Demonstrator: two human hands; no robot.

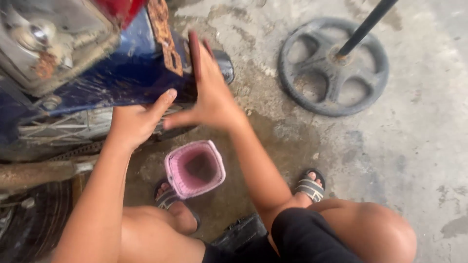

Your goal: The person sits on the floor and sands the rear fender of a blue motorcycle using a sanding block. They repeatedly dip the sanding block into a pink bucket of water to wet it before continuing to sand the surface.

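From the head camera I look down past my own bent knees at a wet, stained concrete floor (pixel 399 146). My left hand (pixel 134 122) is pressed against the lower edge of a dark blue motorcycle body panel (pixel 126 73), thumb stretched out toward the right, fingers curled under the panel so I cannot see them. My right hand (pixel 209 95) is spread flat, fingers straight and apart, its palm laid on the rear end of the same blue panel, thumb pointing back toward the left hand. The two hands are close, thumbs nearly meeting, neither one closed around anything.

Just below the hands, on the floor beside my left sandal (pixel 168 197), stands a small pink plastic cup (pixel 195 168) with a squarish rim, upright and open. It holds something dark at the bottom; I cannot tell whether that is liquid or shadow. The cup touches neither hand.

At upper left a grey metal engine cover (pixel 44 39) shows rust patches, and a rusty strip (pixel 163 36) runs down the blue panel. Wheel spokes (pixel 68 126) and a drive chain (pixel 73 152) show under the panel, with a rusty exhaust pipe (pixel 34 173) below. My right sandal (pixel 309 185) rests on the floor. At upper right, well apart, a round black stand base (pixel 334 65) with a dark pole (pixel 365 24) sits on the concrete.
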